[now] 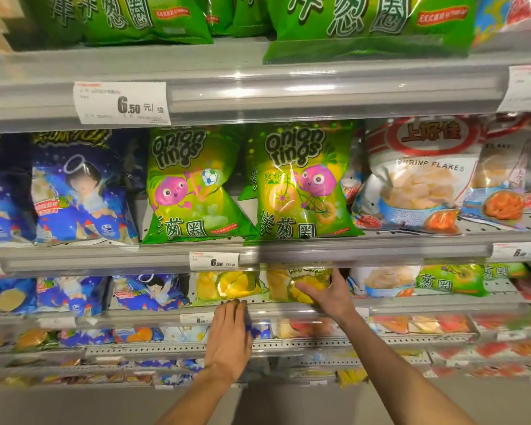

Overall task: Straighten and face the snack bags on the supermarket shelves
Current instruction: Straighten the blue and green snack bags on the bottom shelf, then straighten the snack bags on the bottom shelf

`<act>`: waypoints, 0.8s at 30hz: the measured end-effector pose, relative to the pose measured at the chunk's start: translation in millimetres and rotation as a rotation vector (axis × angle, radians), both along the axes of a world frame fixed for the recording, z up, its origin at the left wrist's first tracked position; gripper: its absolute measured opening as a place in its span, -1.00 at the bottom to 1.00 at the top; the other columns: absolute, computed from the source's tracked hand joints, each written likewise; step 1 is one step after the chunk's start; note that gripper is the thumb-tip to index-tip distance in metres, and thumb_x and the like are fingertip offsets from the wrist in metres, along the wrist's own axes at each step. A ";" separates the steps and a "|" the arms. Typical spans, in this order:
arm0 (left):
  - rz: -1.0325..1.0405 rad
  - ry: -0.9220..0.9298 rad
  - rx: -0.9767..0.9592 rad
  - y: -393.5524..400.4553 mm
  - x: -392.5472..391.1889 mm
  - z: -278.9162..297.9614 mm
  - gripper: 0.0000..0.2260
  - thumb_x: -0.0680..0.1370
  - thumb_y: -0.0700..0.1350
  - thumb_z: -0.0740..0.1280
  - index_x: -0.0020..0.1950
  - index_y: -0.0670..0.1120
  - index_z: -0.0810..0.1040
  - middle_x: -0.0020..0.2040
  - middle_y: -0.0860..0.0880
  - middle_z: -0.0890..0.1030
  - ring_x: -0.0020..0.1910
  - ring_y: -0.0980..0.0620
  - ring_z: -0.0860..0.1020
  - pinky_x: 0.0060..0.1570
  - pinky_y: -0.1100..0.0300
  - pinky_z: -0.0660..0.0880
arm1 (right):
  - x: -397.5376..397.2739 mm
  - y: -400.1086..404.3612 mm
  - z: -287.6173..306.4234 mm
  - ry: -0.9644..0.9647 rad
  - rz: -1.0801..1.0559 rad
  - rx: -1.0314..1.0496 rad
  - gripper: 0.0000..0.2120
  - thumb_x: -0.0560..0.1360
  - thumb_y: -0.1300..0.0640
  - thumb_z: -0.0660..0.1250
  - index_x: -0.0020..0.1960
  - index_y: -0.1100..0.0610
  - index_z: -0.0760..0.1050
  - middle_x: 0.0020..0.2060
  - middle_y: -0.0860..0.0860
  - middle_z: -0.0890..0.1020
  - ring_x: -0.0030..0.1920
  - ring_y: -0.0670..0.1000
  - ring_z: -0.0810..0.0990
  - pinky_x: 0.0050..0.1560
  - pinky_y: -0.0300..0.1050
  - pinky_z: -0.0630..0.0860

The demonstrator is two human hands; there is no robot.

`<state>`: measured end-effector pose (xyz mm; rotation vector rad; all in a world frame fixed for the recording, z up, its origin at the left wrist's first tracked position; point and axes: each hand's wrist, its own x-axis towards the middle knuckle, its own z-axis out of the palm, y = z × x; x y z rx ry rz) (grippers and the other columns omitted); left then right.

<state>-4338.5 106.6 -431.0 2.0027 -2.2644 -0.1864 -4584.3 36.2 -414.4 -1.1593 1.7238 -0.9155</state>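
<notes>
Two yellow durian-print snack bags stand side by side on the third shelf down. My right hand (328, 294) grips the right yellow bag (284, 285) at its lower front, thumb up along its right side. The left yellow bag (224, 285) stands free. My left hand (229, 335) rests flat, fingers together, on the shelf lip just below that bag, fingertips at the edge, holding nothing. Above, two green onion rings bags (193, 185) (301, 182) stand upright facing out.
Blue snack bags (80, 191) fill the left of the shelves, white shrimp flakes bags (417, 176) the right. A green bag (451, 279) lies flat right of the yellow ones. Grey shelf rails (365, 250) with price tags jut forward. Lower shelves hold several small packs.
</notes>
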 end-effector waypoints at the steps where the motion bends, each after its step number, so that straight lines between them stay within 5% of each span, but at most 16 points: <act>1: 0.005 0.008 0.005 -0.3 -0.5 1.4 -0.41 0.59 0.02 0.27 0.57 -0.09 0.18 0.42 -0.03 0.33 0.40 -0.03 0.26 0.52 0.10 0.18 | 0.2 0.2 0.6 -0.003 0.001 0.000 -0.08 0.26 -0.16 0.65 0.45 0.18 0.37 0.32 0.13 0.57 0.33 0.16 0.53 0.37 0.16 0.46; 4: 0.007 0.027 0.017 -1.1 -1.2 5.2 -0.42 0.57 0.04 0.30 0.55 -0.09 0.22 0.38 -0.02 0.35 0.37 -0.02 0.29 0.48 0.11 0.24 | 1.2 1.1 3.6 0.018 0.006 0.014 -0.08 0.29 -0.11 0.65 0.49 0.22 0.33 0.32 0.15 0.57 0.33 0.19 0.53 0.37 0.14 0.46; 8: -0.011 0.043 0.034 -0.8 1.6 9.1 -0.41 0.58 0.05 0.28 0.55 -0.09 0.20 0.38 -0.02 0.33 0.36 -0.02 0.27 0.46 0.14 0.24 | 3.3 14.3 6.4 0.043 -0.020 -0.063 -0.28 0.35 0.02 0.64 0.38 0.22 0.43 0.09 0.05 0.64 0.18 0.13 0.62 0.16 -0.06 0.52; 13: -0.031 0.088 -0.001 5.6 0.7 6.9 -0.40 0.57 0.00 0.30 0.56 -0.13 0.20 0.38 -0.06 0.31 0.37 -0.04 0.28 0.45 0.13 0.25 | 8.3 54.8 6.0 0.011 -0.154 -0.134 -0.28 0.41 0.08 0.61 0.47 0.21 0.40 0.19 0.04 0.62 0.22 0.07 0.61 0.28 0.00 0.54; 17: -0.041 0.165 -0.042 20.3 -6.3 -2.9 -0.41 0.56 -0.10 0.32 0.56 -0.19 0.22 0.54 -0.17 0.20 0.55 -0.13 0.15 0.51 0.01 0.23 | 9.6 96.9 -1.5 -0.012 -0.291 -0.194 -0.43 0.40 -0.02 0.59 0.34 0.06 0.50 0.07 -0.16 0.62 0.10 -0.21 0.58 0.11 -0.37 0.46; 21: -0.046 0.376 0.017 45.0 -17.8 -19.7 -0.44 0.57 -0.18 0.32 0.55 -0.15 0.25 0.59 -0.08 0.15 0.58 -0.04 0.12 0.55 0.09 0.12 | 0.4 125.2 -13.6 -0.014 -0.364 -0.159 -0.58 0.44 0.03 0.57 0.24 0.08 0.57 0.08 -0.06 0.65 0.14 -0.03 0.61 0.23 -0.03 0.55; 24: 0.037 0.564 0.118 62.4 -32.6 -25.1 -0.48 0.57 -0.20 0.35 0.52 -0.16 0.31 0.53 -0.10 0.29 0.55 -0.06 0.22 0.54 0.17 0.09 | -9.6 142.0 -19.3 -0.036 -0.368 -0.113 -0.54 0.45 -0.02 0.55 0.26 0.18 0.57 0.08 0.03 0.66 0.14 0.03 0.62 0.24 0.02 0.57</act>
